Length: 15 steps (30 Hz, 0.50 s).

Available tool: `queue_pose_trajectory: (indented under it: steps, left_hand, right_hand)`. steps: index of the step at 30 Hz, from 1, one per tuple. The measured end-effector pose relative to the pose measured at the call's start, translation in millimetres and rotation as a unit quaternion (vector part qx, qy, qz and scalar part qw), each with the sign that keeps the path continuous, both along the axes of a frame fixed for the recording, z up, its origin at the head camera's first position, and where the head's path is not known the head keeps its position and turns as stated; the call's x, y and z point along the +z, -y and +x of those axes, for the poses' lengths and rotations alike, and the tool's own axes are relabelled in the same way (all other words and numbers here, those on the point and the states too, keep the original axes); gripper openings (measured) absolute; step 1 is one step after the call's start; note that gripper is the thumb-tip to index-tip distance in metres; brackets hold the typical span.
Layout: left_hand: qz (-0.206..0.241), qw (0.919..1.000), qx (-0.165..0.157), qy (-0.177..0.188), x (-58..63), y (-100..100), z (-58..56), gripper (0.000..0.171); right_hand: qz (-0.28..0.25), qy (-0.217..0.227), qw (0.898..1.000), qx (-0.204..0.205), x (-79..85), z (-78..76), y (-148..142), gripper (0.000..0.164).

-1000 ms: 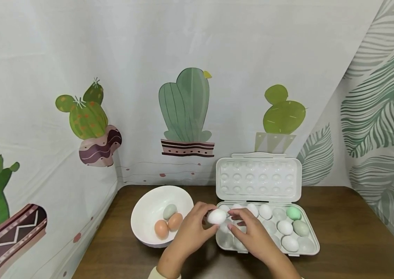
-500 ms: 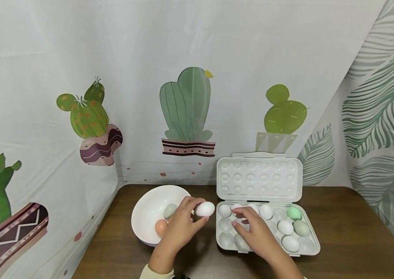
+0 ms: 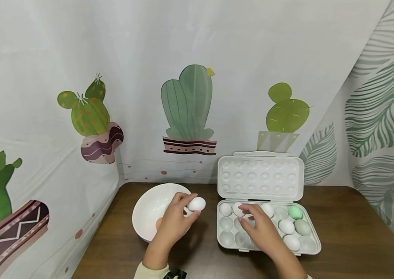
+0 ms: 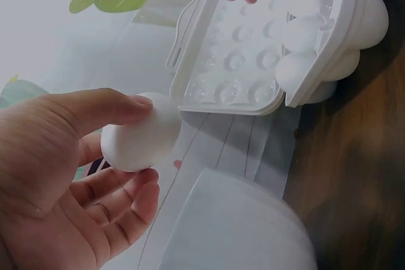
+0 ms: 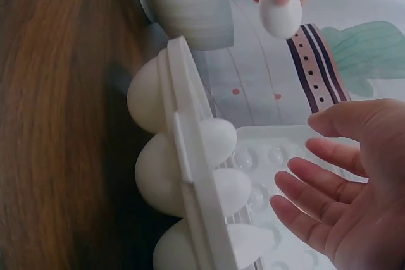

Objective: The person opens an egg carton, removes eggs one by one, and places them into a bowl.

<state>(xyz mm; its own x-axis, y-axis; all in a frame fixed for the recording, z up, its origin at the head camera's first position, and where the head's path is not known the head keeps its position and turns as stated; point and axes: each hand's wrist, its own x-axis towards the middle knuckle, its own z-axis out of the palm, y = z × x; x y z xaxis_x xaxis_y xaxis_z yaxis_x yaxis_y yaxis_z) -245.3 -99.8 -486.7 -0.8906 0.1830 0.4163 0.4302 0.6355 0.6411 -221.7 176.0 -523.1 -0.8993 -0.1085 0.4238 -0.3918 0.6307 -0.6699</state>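
Observation:
My left hand pinches a white egg between thumb and fingers, held up by the right rim of the white bowl. Part of an orange-brown egg shows inside the bowl; the hand covers the rest. My right hand hovers above the open egg carton, fingers spread and loosely bent, holding nothing. In the carton sit several white eggs, such as a white egg, along with a bright green egg and a grey-green egg. The right wrist view shows the right palm beside the carton.
The carton's lid stands upright at the back, against the cactus-print cloth. Bowl and carton share a dark wooden table, with a gap between them. Some carton cups, such as the empty cup, hold no egg.
The left hand has carried the white egg leftward from over the carton, away from the right hand, to the bowl's side. The right hand stays over the carton, moving slightly right.

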Motion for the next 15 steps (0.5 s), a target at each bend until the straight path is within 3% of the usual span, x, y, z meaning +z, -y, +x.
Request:
queue_pose_trajectory:
  steps: [8,15]
  left_hand:
    - [-0.006,0.999,0.033,0.03,-1.0,9.9,-5.3,0.046]
    - [0.008,0.9971,0.041,0.063,-0.5,21.4,-8.0,0.042]
  right_hand:
    - [0.026,-0.003,0.999,-0.029,-6.7,-3.0,-7.7,0.036]
    - [0.042,-0.007,0.998,-0.05,-12.6,-6.5,-10.9,0.039]
